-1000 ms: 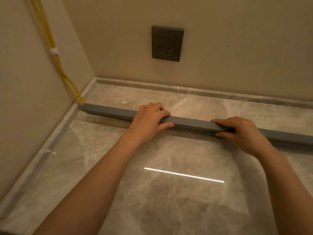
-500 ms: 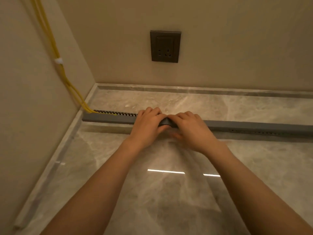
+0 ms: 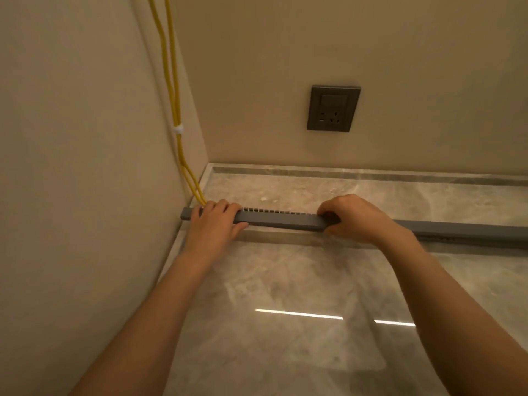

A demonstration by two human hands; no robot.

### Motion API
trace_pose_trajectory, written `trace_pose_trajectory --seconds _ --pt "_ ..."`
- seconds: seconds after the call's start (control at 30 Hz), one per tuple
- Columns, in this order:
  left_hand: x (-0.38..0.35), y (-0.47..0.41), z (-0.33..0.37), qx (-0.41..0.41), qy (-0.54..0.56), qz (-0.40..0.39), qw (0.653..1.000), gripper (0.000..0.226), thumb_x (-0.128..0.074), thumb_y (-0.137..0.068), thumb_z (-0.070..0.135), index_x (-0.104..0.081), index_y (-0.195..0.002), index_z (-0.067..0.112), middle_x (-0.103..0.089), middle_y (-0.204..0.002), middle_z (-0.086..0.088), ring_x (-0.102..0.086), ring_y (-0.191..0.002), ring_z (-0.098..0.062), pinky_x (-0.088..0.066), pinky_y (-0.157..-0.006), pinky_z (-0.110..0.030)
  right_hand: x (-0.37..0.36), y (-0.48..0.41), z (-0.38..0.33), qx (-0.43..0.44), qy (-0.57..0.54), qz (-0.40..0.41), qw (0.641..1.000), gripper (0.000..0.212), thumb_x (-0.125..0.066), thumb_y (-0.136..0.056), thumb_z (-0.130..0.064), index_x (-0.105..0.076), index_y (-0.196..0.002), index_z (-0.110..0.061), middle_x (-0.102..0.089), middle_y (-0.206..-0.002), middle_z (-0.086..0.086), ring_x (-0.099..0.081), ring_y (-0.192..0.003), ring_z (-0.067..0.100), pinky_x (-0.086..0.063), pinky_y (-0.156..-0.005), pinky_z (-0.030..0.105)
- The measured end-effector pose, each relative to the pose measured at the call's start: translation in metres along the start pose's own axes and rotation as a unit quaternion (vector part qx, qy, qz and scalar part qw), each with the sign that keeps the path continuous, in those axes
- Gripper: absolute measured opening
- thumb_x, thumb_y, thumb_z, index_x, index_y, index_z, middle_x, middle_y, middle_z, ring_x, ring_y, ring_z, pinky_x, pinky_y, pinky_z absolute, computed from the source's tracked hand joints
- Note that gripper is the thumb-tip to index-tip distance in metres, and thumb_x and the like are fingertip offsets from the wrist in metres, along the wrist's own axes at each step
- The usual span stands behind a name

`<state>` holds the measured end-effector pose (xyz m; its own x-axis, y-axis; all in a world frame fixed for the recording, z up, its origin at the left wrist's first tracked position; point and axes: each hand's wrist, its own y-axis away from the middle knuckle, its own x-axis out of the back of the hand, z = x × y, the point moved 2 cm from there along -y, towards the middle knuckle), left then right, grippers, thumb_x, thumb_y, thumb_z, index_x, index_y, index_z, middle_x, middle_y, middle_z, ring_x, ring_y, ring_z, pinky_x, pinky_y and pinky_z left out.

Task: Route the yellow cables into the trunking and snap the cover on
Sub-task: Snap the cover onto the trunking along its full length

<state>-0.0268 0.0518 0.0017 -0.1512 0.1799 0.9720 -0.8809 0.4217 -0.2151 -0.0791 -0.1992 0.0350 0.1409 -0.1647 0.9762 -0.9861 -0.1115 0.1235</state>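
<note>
A long grey trunking (image 3: pixel 471 232) lies across the marble floor from the left wall off to the right. Its grey cover (image 3: pixel 283 220) sits on top, and the slotted back edge of the trunking shows behind it between my hands. Two yellow cables (image 3: pixel 171 81) run down the left wall, held by a white clip (image 3: pixel 178 129), and enter the trunking's left end. My left hand (image 3: pixel 214 224) presses on the cover near that end, fingers over it. My right hand (image 3: pixel 357 218) grips the cover further right, fingers curled over its top.
A dark wall socket (image 3: pixel 333 108) is on the far wall above the floor. A marble skirting strip (image 3: pixel 371 174) runs along the far wall's base. The glossy floor (image 3: pixel 285 338) in front reflects a ceiling light.
My hands, close together at mid-trunking half a second ago, have spread apart. The left one slid to the wall end, the right one stayed near the middle. The view has shifted upward and left.
</note>
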Motion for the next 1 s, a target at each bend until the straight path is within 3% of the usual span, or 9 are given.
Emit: trace_pose_trajectory --seconds 0.23,0.47,0.6,0.7,0.83,1.0 --pt "0.001 -0.006 -0.01 0.019 -0.031 -0.006 0.999 0.032 -0.045 -0.093 0.04 -0.052 -0.12 0.023 -0.055 -0.118 0.0 -0.047 -0.111 -0.026 -0.029 -0.099 -0.045 -0.001 -0.015 0.0 0.025 -0.017 -0.001 1.0 0.026 -0.065 -0.081 -0.024 -0.061 -0.107 -0.024 -0.063 -0.099 -0.001 -0.056 -0.084 0.016 -0.051 -0.075 0.033" --pt "-0.007 -0.011 0.026 0.009 -0.063 -0.012 0.998 0.031 -0.055 -0.089 0.038 -0.059 -0.113 0.02 -0.062 -0.109 -0.003 -0.056 -0.104 -0.029 -0.029 -0.101 -0.05 -0.02 -0.013 -0.016 0.152 0.016 0.05 0.987 0.041 -0.047 -0.094 -0.03 -0.042 -0.134 -0.021 -0.054 -0.123 0.003 -0.049 -0.108 0.022 -0.042 -0.09 0.034" --pt "-0.016 -0.003 0.043 0.013 -0.068 0.014 0.997 0.031 -0.061 -0.084 0.037 -0.062 -0.108 0.019 -0.065 -0.104 -0.003 -0.059 -0.098 -0.029 -0.037 -0.094 -0.05 -0.034 -0.021 -0.023 0.182 0.025 0.058 0.981 0.046 -0.045 -0.095 -0.037 -0.038 -0.136 -0.019 -0.05 -0.128 0.005 -0.044 -0.114 0.025 -0.037 -0.092 0.035" --pt "-0.019 0.001 0.05 0.013 -0.057 0.028 0.998 0.03 -0.067 -0.08 0.036 -0.065 -0.104 0.019 -0.066 -0.099 -0.003 -0.061 -0.094 -0.028 -0.04 -0.092 -0.05 -0.036 -0.029 -0.033 0.195 0.035 0.068 0.978 0.047 -0.041 -0.094 -0.044 -0.043 -0.134 -0.019 -0.052 -0.124 0.005 -0.044 -0.113 0.026 -0.037 -0.089 0.035" --pt "-0.017 -0.013 0.042 -0.017 -0.056 0.04 0.997 0.028 -0.068 -0.08 0.035 -0.065 -0.102 0.019 -0.066 -0.095 -0.003 -0.062 -0.091 -0.029 -0.04 -0.093 -0.051 -0.034 -0.045 -0.049 0.193 0.009 0.064 0.979 0.039 -0.045 -0.095 -0.029 -0.044 -0.133 -0.017 -0.054 -0.12 0.009 -0.047 -0.109 0.027 -0.038 -0.086 0.035" --pt "-0.013 -0.028 0.009 -0.055 0.022 0.061 0.996 0.03 -0.06 -0.085 0.034 -0.062 -0.11 0.017 -0.063 -0.102 -0.003 -0.058 -0.098 -0.025 -0.039 -0.093 -0.041 -0.027 -0.06 -0.055 0.153 0.006 0.076 0.985 0.039 -0.05 -0.094 -0.024 -0.047 -0.132 -0.017 -0.055 -0.119 0.01 -0.047 -0.107 0.028 -0.043 -0.088 0.039"
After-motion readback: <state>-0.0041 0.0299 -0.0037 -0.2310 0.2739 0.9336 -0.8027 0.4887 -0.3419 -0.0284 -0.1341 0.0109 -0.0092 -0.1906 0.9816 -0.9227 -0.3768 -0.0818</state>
